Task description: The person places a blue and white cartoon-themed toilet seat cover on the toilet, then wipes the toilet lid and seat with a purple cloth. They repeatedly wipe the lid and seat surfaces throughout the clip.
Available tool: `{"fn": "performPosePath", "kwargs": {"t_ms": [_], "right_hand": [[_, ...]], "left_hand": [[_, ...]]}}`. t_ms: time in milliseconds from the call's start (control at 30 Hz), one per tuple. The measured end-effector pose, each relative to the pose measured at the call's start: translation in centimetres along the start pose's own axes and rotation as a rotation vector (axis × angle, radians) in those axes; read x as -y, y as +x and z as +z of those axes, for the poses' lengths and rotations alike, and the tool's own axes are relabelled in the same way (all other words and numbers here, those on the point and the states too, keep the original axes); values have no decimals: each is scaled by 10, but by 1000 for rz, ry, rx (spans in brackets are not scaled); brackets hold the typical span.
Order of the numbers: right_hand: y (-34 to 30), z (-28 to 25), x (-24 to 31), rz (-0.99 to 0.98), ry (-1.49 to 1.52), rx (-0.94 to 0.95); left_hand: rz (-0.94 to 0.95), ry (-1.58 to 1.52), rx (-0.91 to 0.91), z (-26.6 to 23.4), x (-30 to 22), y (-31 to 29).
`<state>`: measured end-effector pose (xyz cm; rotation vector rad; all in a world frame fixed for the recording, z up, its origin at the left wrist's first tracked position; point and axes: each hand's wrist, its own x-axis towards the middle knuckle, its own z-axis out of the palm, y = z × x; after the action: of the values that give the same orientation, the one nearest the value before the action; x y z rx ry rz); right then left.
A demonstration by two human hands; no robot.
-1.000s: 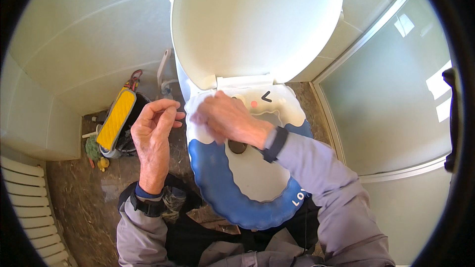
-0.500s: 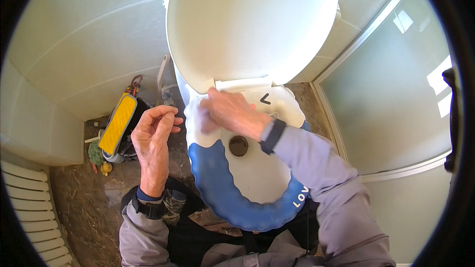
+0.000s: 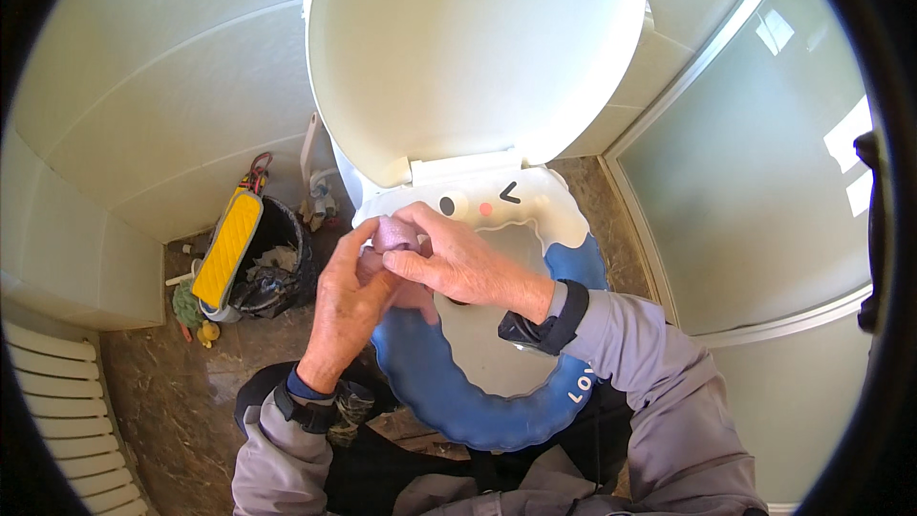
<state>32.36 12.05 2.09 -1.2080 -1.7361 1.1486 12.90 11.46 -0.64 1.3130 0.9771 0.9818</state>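
Above the seat cover (image 3: pixel 420 380), a pink piece (image 3: pixel 394 233), pinched by left hand (image 3: pixel 348 298) and right hand (image 3: pixel 470 260), could be dropped if the grip is loosened.

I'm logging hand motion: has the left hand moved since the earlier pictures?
Yes. Against the blue-and-white seat cover, the left hand has moved right, from beside the cover's left edge to overlapping it.

The cloth (image 3: pixel 395 232) is mauve. The toilet seat cushion (image 3: pixel 451 411) is white above and blue below, with a pink dot and black wink; the quilted pad (image 3: pixel 227 250) is yellow, edged grey; the floor (image 3: pixel 162 392) is marbled brown.
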Motion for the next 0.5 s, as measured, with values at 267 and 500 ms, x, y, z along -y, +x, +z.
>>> {"fn": "performPosePath", "kwargs": {"t_ms": [267, 500], "right_hand": [[3, 0, -7, -118, -205, -47], [45, -92, -29, -182, -1191, -279]], "left_hand": [[-184, -551, 162, -1, -6, 0], [-73, -320, -40, -6, -8, 2]]}}
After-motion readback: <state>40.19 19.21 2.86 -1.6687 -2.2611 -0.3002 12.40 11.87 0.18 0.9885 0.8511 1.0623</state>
